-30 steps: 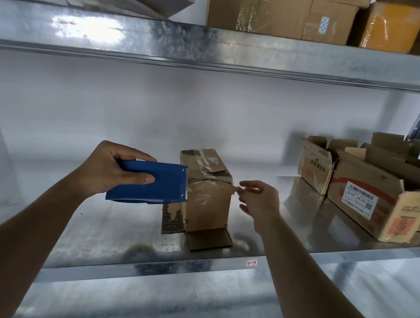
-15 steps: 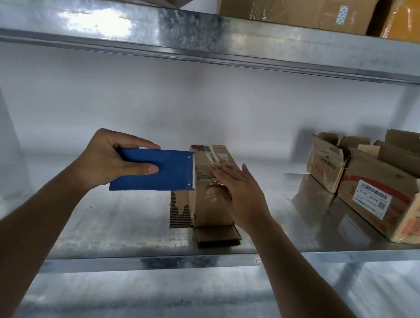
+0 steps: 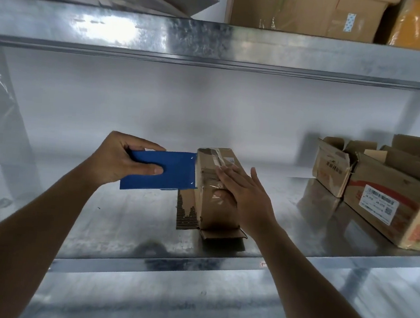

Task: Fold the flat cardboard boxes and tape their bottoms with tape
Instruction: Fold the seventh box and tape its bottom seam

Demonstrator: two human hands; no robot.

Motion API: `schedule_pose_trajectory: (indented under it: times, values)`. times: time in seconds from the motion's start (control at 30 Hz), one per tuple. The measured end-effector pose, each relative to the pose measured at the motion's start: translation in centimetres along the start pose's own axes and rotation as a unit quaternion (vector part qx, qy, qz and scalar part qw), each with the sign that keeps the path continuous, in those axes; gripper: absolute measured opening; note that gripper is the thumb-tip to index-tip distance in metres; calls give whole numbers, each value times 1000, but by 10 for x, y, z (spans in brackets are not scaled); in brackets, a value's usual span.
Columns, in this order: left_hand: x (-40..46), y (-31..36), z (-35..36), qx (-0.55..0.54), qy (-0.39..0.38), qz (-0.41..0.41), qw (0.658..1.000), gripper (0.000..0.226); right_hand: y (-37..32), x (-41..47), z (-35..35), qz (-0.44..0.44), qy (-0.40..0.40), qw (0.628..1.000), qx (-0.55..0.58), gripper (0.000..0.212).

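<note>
Box: we have a small cardboard box (image 3: 215,185) standing folded on the metal shelf (image 3: 121,217), near the front edge, its taped end turned up.
Tape: clear tape (image 3: 216,157) runs across the top face and down the near side; we judge this bottom seam close to sealed.
Flaps: at the foot of the box the flaps (image 3: 222,234) splay open on the shelf, so that end is not closed.
Left to do: by our reading, cut the strip free, press it down, then go on to further boxes; we see no flat ones in view.
Left hand: our left hand (image 3: 119,160) grips the blue tape dispenser (image 3: 161,171), thumb on its near face and fingers curled over the top edge, its far end touching the box's upper left corner.
Right hand: our right hand (image 3: 244,190) lies flat on the box's near-right side, fingers straight and spread, pressing the tape and holding nothing.
Arms: both forearms reach forward from below, roughly level with the shelf.
Neighbours: two open cartons (image 3: 380,193) sit well apart to the right.
</note>
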State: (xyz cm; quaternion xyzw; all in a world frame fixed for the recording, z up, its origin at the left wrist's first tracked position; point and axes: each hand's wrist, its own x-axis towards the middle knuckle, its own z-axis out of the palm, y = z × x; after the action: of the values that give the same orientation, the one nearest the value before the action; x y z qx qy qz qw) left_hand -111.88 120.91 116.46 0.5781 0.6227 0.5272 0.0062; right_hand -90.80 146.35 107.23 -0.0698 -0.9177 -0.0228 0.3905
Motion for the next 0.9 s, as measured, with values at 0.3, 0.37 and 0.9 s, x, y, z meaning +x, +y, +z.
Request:
schedule_pose_trajectory:
  times: [0.3,0.37,0.9]
  values:
    - [-6,-28,12,-81,3,-43,996,42,-15,1,-9,73,-5,996,57,72]
    - [-6,-32,13,-77,-19,-43,996,41,-26,10,-11,121,-3,992,29,81]
    - [-4,-31,15,-85,-70,-43,993,46,-47,24,7,100,-53,989,-98,77]
